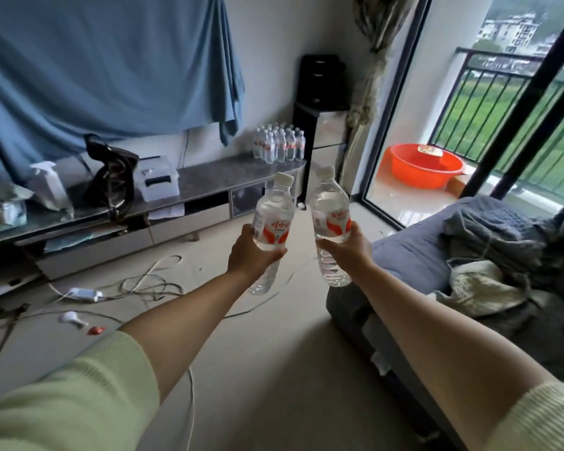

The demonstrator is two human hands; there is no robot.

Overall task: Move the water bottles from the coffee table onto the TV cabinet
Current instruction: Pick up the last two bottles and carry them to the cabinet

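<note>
Clear plastic water bottle held upright, left hand fingers curled around it; second bottle likewise gripped by right hand. TV cabinet at 11 o'clock, carrying a bottle cluster.

Clear glossy plastic bottles; cabinet top smooth, perhaps polished stone; matt blue cloth.

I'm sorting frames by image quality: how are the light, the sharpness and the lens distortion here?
Head view: daylight comes in from the balcony door; wide-angle bending curves that door's frame and the TV cabinet; the two held bottles look fairly sharp; the bottle group on the cabinet is soft.
</note>
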